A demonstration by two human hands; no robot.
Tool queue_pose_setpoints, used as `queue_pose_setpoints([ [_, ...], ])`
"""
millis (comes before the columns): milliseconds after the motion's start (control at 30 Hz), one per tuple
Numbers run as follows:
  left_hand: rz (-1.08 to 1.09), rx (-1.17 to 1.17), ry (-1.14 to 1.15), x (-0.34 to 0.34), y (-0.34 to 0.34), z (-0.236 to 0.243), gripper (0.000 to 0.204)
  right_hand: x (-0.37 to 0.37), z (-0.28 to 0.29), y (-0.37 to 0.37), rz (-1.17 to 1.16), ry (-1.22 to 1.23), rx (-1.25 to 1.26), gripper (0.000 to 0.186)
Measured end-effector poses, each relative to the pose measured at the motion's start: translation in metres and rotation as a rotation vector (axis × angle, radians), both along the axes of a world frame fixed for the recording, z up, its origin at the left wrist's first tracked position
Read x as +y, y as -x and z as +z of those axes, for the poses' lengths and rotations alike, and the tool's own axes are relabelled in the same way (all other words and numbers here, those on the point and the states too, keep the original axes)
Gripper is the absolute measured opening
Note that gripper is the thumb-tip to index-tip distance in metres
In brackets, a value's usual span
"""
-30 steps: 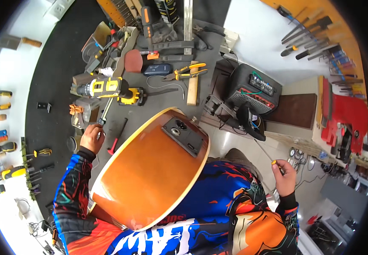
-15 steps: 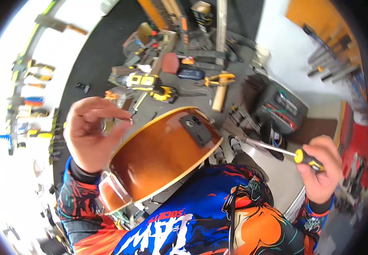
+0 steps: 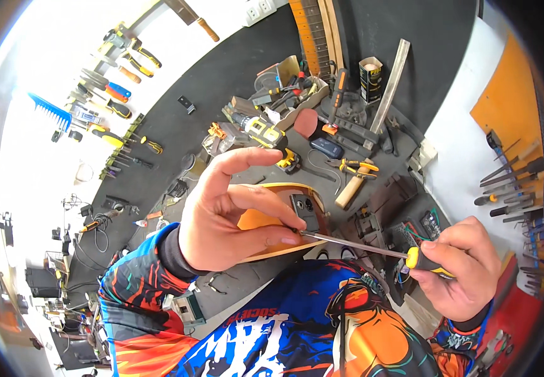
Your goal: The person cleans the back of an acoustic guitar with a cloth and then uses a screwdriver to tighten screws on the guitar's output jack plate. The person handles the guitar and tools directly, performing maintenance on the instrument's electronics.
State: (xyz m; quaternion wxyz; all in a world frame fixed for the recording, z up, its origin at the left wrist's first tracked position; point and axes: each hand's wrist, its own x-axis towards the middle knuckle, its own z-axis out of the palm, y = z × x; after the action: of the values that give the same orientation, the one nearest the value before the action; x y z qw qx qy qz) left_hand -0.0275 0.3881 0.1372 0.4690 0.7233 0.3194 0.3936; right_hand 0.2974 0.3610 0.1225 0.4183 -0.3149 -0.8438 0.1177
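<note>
Cluttered bench point(image 3: 209, 88); between hands point(image 3: 228, 220) point(image 3: 463, 270), screwdriver point(image 3: 372, 248) overlaps guitar edge point(image 3: 278, 253).

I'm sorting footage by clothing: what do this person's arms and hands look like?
The left hand and right hand are ungloved. The left sleeve is long, boldly printed in black, blue and orange-red, with a black cuff. The right sleeve, partly hidden, looks similarly patterned.

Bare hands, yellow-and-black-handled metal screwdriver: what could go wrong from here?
The yellow-and-black-handled metal screwdriver in the right hand could slip into the left hand, whose fingertips are at its tip.

The amber, pale-edged guitar body shows behind the tip, so a slip might also scratch its finish.
</note>
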Motion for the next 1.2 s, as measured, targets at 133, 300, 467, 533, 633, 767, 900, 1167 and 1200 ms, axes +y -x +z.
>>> queue_pose_setpoints([
  [133,0.04,0.009,0.003,-0.008,-0.008,0.0,0.088,0.004,0.003,-0.004,0.042,-0.003,-0.009,0.048],
  [300,0.04,0.078,-0.023,-0.009,-0.015,-0.002,0.081,0.006,0.009,-0.013,0.053,0.001,-0.059,0.051],
  [467,0.03,0.097,-0.062,-0.011,-0.017,-0.005,0.079,0.01,0.017,-0.018,0.073,-0.031,-0.107,0.051],
  [533,0.026,0.1,-0.064,-0.012,-0.018,-0.005,0.079,0.011,0.017,-0.02,0.084,-0.033,-0.114,0.051],
  [633,0.028,0.12,-0.085,-0.014,-0.019,-0.007,0.078,0.016,0.015,-0.022,0.109,-0.059,-0.114,0.052],
  [767,0.104,0.269,-0.029,-0.017,-0.025,0.0,0.074,0.015,0.021,-0.017,0.084,-0.1,-0.16,0.045],
  [900,0.199,0.479,0.054,-0.012,-0.033,0.011,0.067,0.02,0.039,-0.007,0.109,-0.21,-0.288,0.042],
  [1167,0.048,0.622,0.104,0.016,-0.034,0.006,0.053,0.068,0.015,-0.002,0.193,-0.016,-0.086,0.027],
  [1200,0.0,0.681,0.079,0.021,-0.035,0.004,0.052,0.073,0.013,-0.003,0.208,0.0,-0.097,0.027],
])
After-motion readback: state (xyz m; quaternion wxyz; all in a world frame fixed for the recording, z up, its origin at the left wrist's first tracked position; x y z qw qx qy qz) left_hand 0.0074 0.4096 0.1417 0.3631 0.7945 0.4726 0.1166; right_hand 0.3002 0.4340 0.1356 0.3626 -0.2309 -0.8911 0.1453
